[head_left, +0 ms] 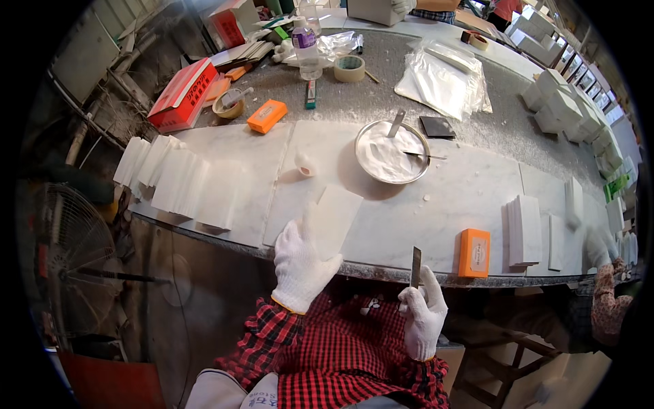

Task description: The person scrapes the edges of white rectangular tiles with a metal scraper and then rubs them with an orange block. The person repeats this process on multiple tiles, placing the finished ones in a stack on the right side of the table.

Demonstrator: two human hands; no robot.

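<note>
My left hand, in a white knit glove, lies at the left and near sides of a thin white slab on the pale stone tabletop. Its fingers stretch along the slab, thumb spread to the right. Over the table's front edge my right hand, gloved too, grips a flat metal scraper with its blade pointing up. Beyond the hands stands a metal bowl of white paste. Two metal blades stick out of it. A small white piece with a pinkish end sits left of the bowl.
White slabs stand in a row at left; another stack is at right beside an orange box. Farther back are a second orange box, a bottle, tape and plastic bags. Another person's arm shows at right.
</note>
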